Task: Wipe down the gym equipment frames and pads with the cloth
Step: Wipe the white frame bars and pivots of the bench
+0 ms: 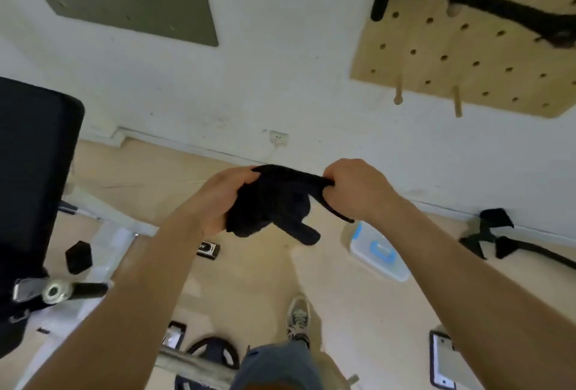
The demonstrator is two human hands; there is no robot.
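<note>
Cloth (277, 202): black, bunched, held in the air between both hands, above the floor (249, 280), touching no equipment. Left hand (223, 199) grips the bulk of it, fingers curled round. Right hand (358, 188) pinches an upper edge, fingers clenched on it. A loose tail hangs below.

Risks, as judged:
- Tail may snag on the metal knob (57, 291) beside the black pad (37, 155) once wiping starts.
- Wadded cloth gives patchy contact, so it would smear rather than clean.
- If either grip loosens during refolding, the cloth drops to the floor.
- Weight plate (212, 355), bar (193, 364) and plastic box (378, 254) lie close to the shoe (299, 318): a trip hazard when stepping toward the pad.
</note>
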